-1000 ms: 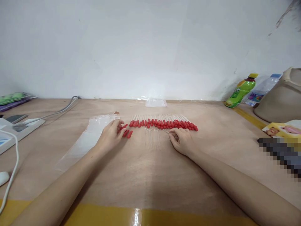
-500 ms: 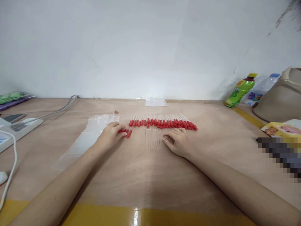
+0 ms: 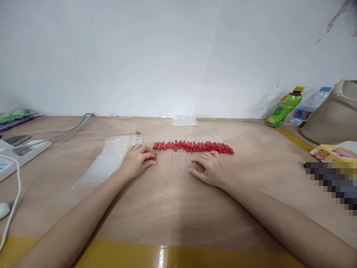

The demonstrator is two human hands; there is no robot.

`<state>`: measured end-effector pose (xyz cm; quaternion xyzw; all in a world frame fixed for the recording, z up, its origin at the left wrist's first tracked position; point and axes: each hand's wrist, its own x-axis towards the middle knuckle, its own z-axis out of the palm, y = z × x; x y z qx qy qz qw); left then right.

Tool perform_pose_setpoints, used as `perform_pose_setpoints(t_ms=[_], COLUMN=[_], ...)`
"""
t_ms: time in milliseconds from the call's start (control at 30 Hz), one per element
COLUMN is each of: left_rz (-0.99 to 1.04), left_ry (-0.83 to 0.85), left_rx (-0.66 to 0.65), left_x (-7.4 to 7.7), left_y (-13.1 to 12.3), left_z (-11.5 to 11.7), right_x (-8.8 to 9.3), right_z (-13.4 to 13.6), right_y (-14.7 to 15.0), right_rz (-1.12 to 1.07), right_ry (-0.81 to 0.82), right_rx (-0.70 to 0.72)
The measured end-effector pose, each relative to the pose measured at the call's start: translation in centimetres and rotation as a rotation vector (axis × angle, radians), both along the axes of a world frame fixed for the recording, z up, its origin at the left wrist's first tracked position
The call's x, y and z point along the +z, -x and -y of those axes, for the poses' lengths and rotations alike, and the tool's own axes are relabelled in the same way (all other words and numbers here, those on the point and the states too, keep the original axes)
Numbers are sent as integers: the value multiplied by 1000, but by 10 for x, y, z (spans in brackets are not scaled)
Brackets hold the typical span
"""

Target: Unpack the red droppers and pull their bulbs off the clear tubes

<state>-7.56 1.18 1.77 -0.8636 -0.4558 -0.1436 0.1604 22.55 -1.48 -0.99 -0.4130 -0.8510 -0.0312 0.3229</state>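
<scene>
Closest to me, a band of yellow tape (image 3: 111,257) runs along the near edge of the wood-look table (image 3: 167,212). Off to the left there's a white cable (image 3: 17,201) with a rounded white gadget (image 3: 3,210) beside it, and over on the right sits a dark item (image 3: 331,184) that's pixelated, so no clue what it is.

Next up, the hands. The right hand (image 3: 209,167) rests low on the table, thumb and fingers a little apart, right at the right end of a small set of thin clear tubes (image 3: 180,163) laid side by side. Looks like one tube is in that gap, but I can't tell if it's actually pinched. The left hand (image 3: 138,160) is curled over a few loose red bulbs (image 3: 150,159), narrow gap between thumb and fingers; the fingers hide most of them, so can't say how firmly they're held, if at all.

Just left of that hand, some clear plastic bags (image 3: 104,163) lie flat and overlapping. A bit farther back is a long row of red bulbs on thin clear stems (image 3: 192,146), bulbs facing me, stems pointing at the wall (image 3: 178,56).

Back right: a tilted green bottle (image 3: 284,108), a blue-capped clear bottle (image 3: 308,109) and a beige bin (image 3: 329,119). One small clear bag (image 3: 184,121) lies by the wall.
</scene>
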Motion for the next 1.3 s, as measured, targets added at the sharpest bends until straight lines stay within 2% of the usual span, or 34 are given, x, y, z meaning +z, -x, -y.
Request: perform_pose_setpoints(t_ms=[233,500,800,1000,1200,1300], left_rz=[27,-56,46,124,111,55], left_ry=[-96,-205,-102,-128,-98,-97], left_rx=[-12,-25,46,93,81,34], left_x=[-7,-3,-3,-3,-1,2], left_y=[-3,-4,-7,-12,-18,-26], left_z=[0,0,8,10,9,3], right_x=[1,3,4,6,5,4], right_z=[1,1,1,2,2,1], right_y=[0,1,2,2,2,1], right_rz=[8,24,63,73,72,57], right_ry=[4,20,37,49,59,67], right_rx=[24,35,49,83,103,110])
